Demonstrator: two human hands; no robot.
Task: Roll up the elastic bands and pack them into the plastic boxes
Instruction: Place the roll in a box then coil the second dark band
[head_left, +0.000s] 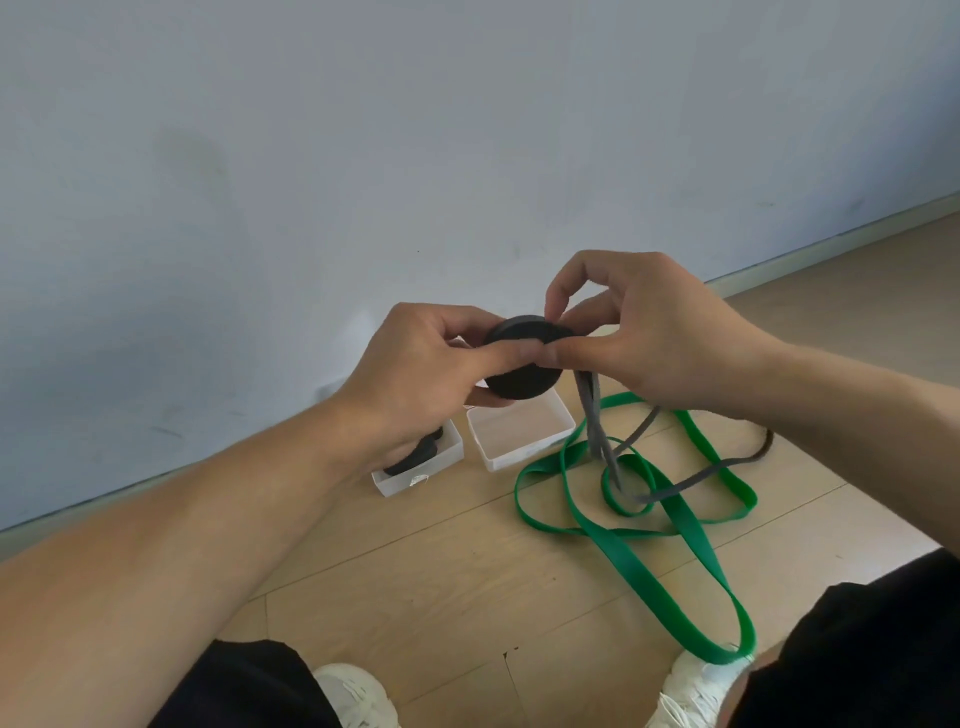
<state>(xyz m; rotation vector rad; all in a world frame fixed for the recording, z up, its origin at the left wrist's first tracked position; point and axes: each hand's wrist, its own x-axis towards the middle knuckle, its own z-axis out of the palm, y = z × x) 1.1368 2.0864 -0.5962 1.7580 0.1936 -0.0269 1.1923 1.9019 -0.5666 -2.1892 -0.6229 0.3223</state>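
Note:
A dark grey elastic band is partly wound into a flat round roll (524, 382), held in the air above the boxes. My left hand (415, 374) grips the roll from the left, thumb on its face. My right hand (649, 338) pinches the roll's right edge and the band. The loose grey tail (592, 415) hangs down to the floor and trails off to the right. Below, a white plastic box (519, 452) stands open with nothing in it. A second white box (400, 480) to its left holds a dark rolled band (418, 454), partly hidden by my left wrist.
A long green elastic band (634, 561) lies in loose loops on the wooden floor, tangled with the grey tail and reaching my right shoe (696, 691). My left shoe (353, 696) and black-clad knees frame the bottom. A pale wall (311, 156) stands just behind the boxes.

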